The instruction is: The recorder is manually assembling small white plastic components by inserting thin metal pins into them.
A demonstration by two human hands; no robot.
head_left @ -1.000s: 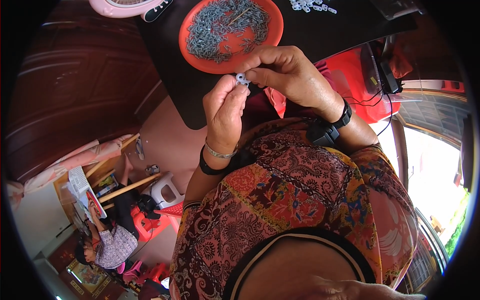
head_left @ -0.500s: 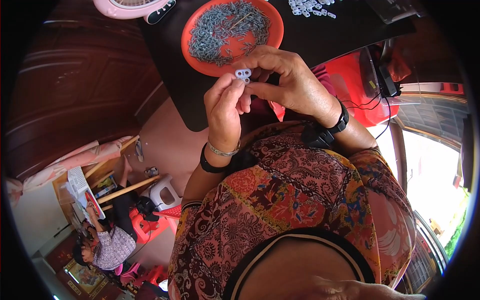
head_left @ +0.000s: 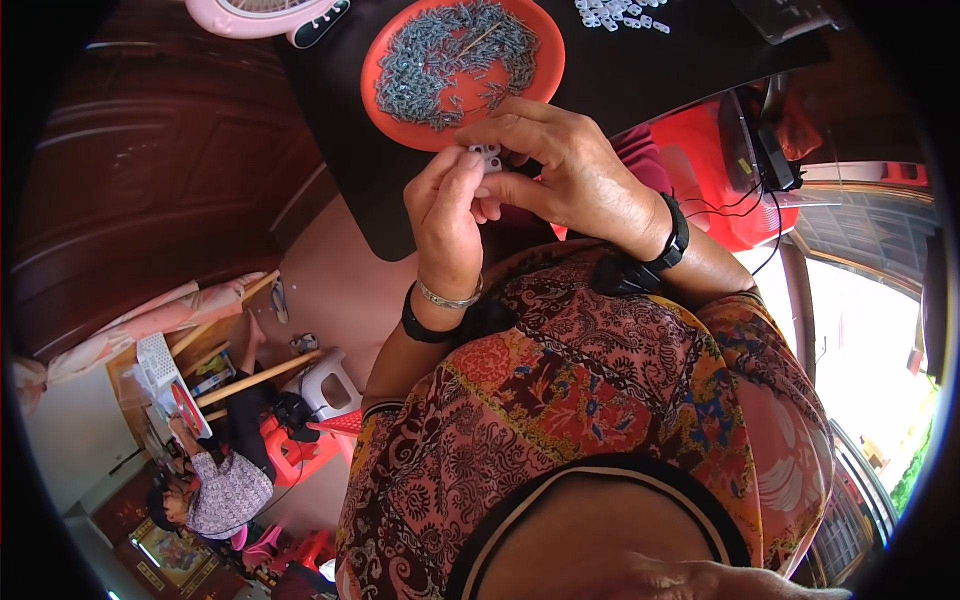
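Observation:
Between my hands, just off the near edge of the red plate, is a small white plastic clip (head_left: 489, 155) with round holes; fingers partly cover it. My left hand (head_left: 445, 215) is closed, pinching the clip with its thumb and fingertips from the left. From the right, my right hand (head_left: 570, 175) curves over it, thumb below and index finger above, closed on the same clip. Whether it is one clip or two together I cannot tell. Just beyond, the red plate (head_left: 548, 70) holds a heap of small grey screws (head_left: 415, 75) and a thin stick (head_left: 478, 40).
On the black table (head_left: 680, 75) lie more white clips (head_left: 615, 14) at the far right. A pink object (head_left: 265, 20) stands far left. Red plastic (head_left: 735, 215) and a black cable (head_left: 775, 225) are at the right. Lower left, another person (head_left: 230, 490) sits near a red stool (head_left: 290, 450).
My right index finger and thumb have closed further over the white clip, covering more of it. Both hands have shifted very slightly left.

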